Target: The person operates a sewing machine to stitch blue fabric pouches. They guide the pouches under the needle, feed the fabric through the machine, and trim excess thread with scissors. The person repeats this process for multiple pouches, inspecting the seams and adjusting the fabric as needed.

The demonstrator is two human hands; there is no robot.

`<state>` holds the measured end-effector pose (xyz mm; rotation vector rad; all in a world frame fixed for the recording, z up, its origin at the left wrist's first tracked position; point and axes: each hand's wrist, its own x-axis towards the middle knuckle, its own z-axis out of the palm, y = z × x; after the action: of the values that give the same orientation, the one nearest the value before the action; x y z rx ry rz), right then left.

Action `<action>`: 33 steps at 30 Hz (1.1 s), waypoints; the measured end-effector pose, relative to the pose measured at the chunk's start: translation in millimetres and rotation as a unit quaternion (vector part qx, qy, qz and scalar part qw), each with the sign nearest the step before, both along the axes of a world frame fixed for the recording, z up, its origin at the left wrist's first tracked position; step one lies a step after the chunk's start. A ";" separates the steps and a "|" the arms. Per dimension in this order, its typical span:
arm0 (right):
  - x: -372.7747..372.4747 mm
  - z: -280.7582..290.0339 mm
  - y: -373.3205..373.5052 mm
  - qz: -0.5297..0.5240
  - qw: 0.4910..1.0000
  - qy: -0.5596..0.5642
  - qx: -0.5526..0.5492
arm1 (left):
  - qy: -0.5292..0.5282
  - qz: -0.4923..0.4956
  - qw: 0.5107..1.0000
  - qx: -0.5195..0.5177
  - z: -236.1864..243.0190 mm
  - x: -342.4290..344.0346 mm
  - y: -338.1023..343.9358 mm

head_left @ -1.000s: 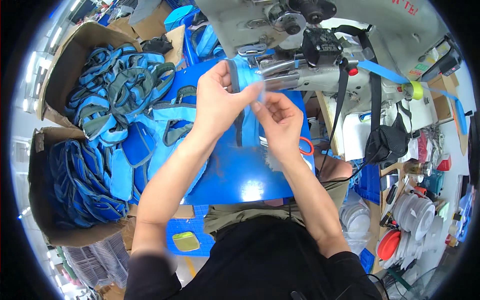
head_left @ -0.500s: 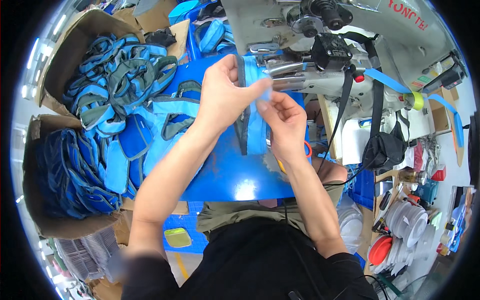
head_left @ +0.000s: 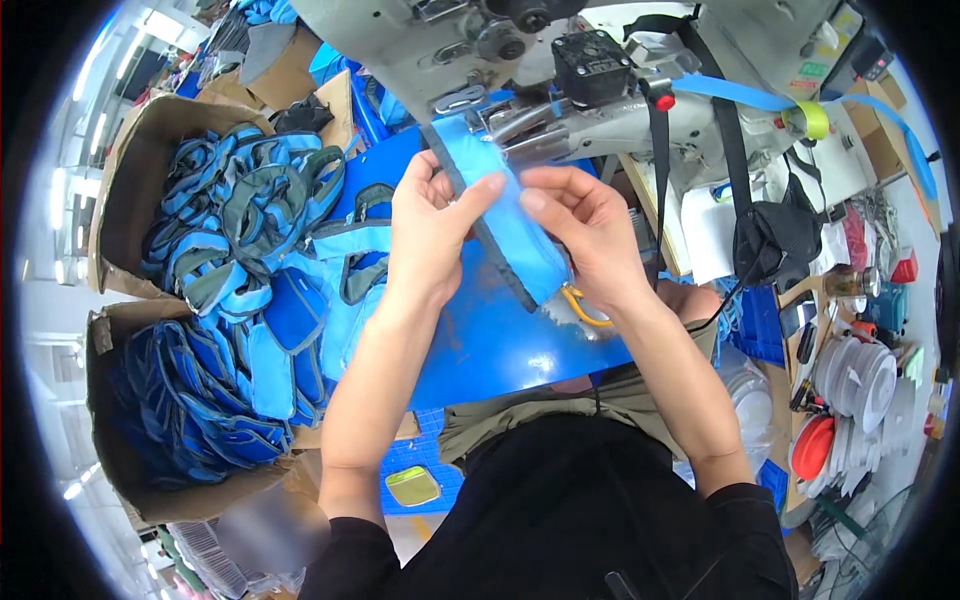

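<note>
A light blue fabric piece (head_left: 510,225) with a dark grey edge band hangs slanted in front of the sewing machine's metal guides (head_left: 530,125). My left hand (head_left: 432,225) is closed on its grey-edged side, thumb on top and fingers behind. At the opposite edge, my right hand (head_left: 595,232) pinches the blue cloth between thumb and forefinger. Some of the fingertips are blurred. Below the right hand, a yellow loop handle (head_left: 588,308), seemingly of scissors, lies on the blue table (head_left: 480,345); the rest of it is hidden.
A sewing machine (head_left: 680,130) fills the far side, with blue tape (head_left: 735,90) running through it. Left, a cardboard box (head_left: 125,215) holds blue-grey fabric loops; another box (head_left: 120,470) holds blue panels. More sewn pieces (head_left: 350,240) cover the table's left side. White discs (head_left: 860,380) stand at right.
The fabric piece has turned from nearly upright to a slant, its lower end toward the right. My right hand has shifted up and right along its edge. The whole view has swung.
</note>
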<state>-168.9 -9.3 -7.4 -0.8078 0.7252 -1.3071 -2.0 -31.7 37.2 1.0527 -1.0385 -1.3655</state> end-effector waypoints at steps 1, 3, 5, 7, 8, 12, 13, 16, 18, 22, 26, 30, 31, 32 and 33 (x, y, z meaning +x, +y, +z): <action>-3.0 2.0 1.7 -0.003 1.000 0.012 -0.003 | 0.019 -0.001 1.000 0.012 0.0 -0.5 2.8; -6.7 9.5 4.3 0.000 1.000 0.018 -0.009 | 0.041 -0.005 0.999 0.025 -1.2 0.2 5.1; -6.1 10.7 4.7 -0.001 0.999 0.038 -0.021 | 0.046 -0.013 0.998 0.029 -3.8 4.9 3.9; -1.3 7.8 2.7 -0.007 0.996 0.075 -0.041 | 0.056 0.002 0.998 0.021 -5.7 5.0 0.9; 2.0 5.9 0.6 -0.006 0.997 0.070 -0.038 | 0.062 0.009 0.998 0.017 -6.7 5.4 -1.0; 7.7 4.5 -2.9 0.003 1.000 0.022 -0.006 | 0.067 0.009 0.998 0.018 -9.3 7.2 -8.9; 8.2 4.8 -1.8 0.006 1.000 0.002 0.009 | 0.074 0.008 0.997 0.019 -9.4 7.1 -9.0; -12.6 11.5 6.1 -0.108 0.994 0.008 -0.014 | 0.087 0.012 0.996 0.021 -3.4 3.0 -4.0; -42.6 10.3 -7.6 -0.208 0.972 0.041 -0.106 | 0.091 0.006 0.996 0.020 -0.7 -0.4 -3.1; -76.3 22.7 -36.7 -0.279 0.942 0.087 -0.168 | 0.092 -0.003 0.996 0.020 -1.5 -0.4 -1.2; -75.5 16.5 -42.5 -0.267 0.954 0.068 -0.119 | 0.097 -0.005 0.995 0.024 -2.2 0.1 -2.8; -30.2 11.4 -1.0 -0.172 0.976 0.114 -0.070 | 0.093 0.014 0.995 0.021 0.5 -0.5 -4.9; -18.6 14.9 0.0 -0.127 0.981 0.131 -0.064 | 0.088 0.016 0.996 0.019 -2.7 2.0 -8.9; -9.1 18.0 0.4 -0.082 0.984 0.148 -0.058 | 0.083 0.018 0.996 0.018 -5.9 4.1 -12.1; -1.6 20.0 -2.3 -0.061 0.983 0.159 -0.064 | 0.085 0.020 0.996 0.015 -6.7 5.2 -14.8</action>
<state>-170.4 -11.6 12.6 -1.1062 0.9630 -1.3596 3.2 -46.5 30.5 0.9566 -0.8699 -1.4148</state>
